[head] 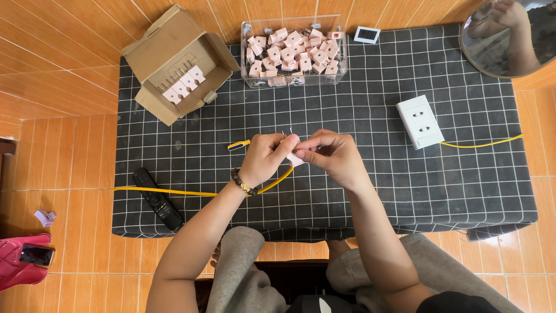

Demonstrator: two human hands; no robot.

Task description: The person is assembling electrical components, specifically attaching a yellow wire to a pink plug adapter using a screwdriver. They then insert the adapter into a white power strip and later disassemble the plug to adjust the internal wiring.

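home floor workspace: orange tiles [58,87], tv remote [157,198], mirror [509,40].

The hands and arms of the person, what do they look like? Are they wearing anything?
Both arms are bare, with no sleeves showing and no gloves. The left hand has a bracelet of dark round beads with a few gold-coloured ones around its wrist. The right hand shows nothing worn on its wrist or fingers.

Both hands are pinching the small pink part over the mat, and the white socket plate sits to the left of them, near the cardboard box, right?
Not quite. In the head view the white socket plate lies right of the hands, away from the cardboard box. The left hand and right hand do pinch the small pink part over the mat.
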